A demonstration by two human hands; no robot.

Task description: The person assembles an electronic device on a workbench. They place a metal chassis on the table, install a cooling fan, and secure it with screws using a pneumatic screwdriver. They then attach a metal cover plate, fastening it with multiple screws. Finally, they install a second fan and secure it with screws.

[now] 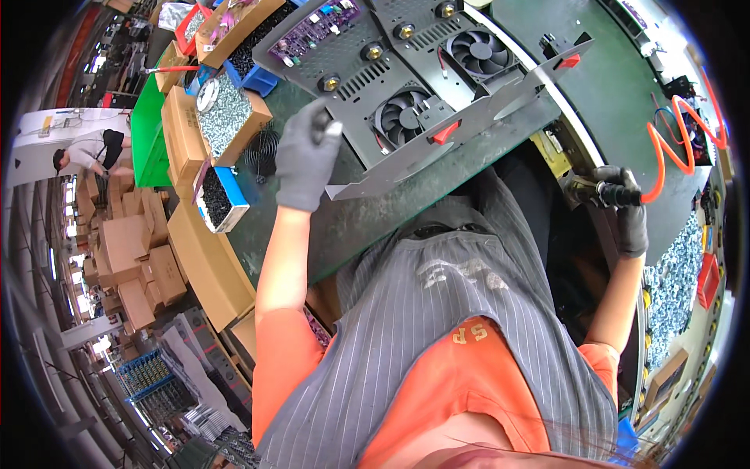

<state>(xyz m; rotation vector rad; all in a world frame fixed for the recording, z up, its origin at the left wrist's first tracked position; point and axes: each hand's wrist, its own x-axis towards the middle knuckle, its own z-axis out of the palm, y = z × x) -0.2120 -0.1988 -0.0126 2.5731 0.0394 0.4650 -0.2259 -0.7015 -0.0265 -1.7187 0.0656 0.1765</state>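
My left hand [307, 152], in a grey glove, is beside the left edge of a black metal panel [367, 102]. Its fingers curl toward the thumb, and whatever they may pinch is too small to tell. The panel carries a black fan [404, 117] and a purple circuit board [305, 39]. A similar panel next to it holds a second fan [479, 55]. Red clips [445, 133] sit along the near flanges. On the right, my gloved right hand [630, 223] grips a dark air screwdriver [613, 194], which joins an orange coiled hose [660, 152].
Left of the panels stand a carton of small metal screws [230, 117], a box of black screws [215, 199] and a green bin [148, 137]. Loose metal parts [673, 289] lie at the right. Another person [90, 148] bends over among stacked cartons [129, 234] far left.
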